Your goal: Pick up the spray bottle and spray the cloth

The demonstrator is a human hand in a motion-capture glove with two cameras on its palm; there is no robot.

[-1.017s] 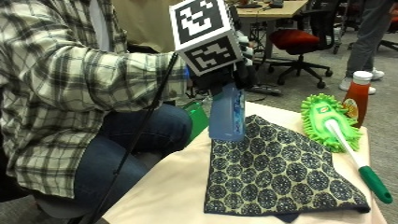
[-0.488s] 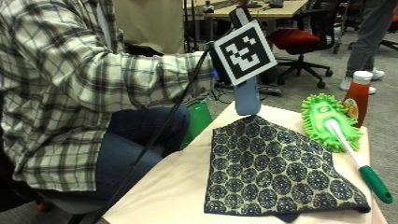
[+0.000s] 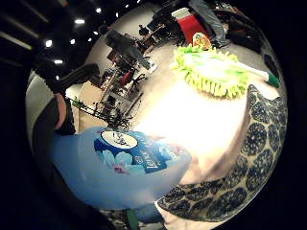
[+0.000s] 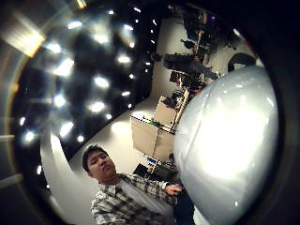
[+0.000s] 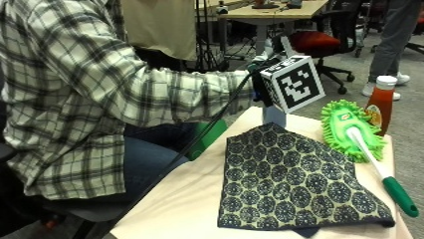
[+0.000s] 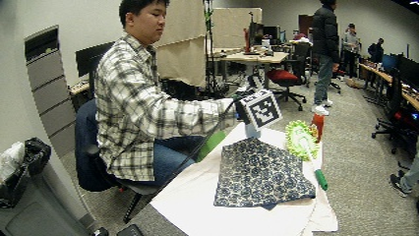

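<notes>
Office floor behind; cream-covered tabletop [image 5: 199, 199] carries your work. Your gloved hand [image 5: 260, 89] holds the spray bottle [image 5: 273, 115] up over the far corner of the cloth [image 5: 291, 184], likely to aim it; finger positions can't be made out. Bottle: translucent blue plastic. Cloth: folded, navy medallion print, lying flat. Fuzzy green duster [image 5: 351, 130] lies alongside.

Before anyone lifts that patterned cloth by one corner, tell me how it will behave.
The cloth will probably go floppy and hang down: it lies flat and folded on the table. It looks thin, so likely light. Folded in layers, it may well open out when lifted.
</notes>
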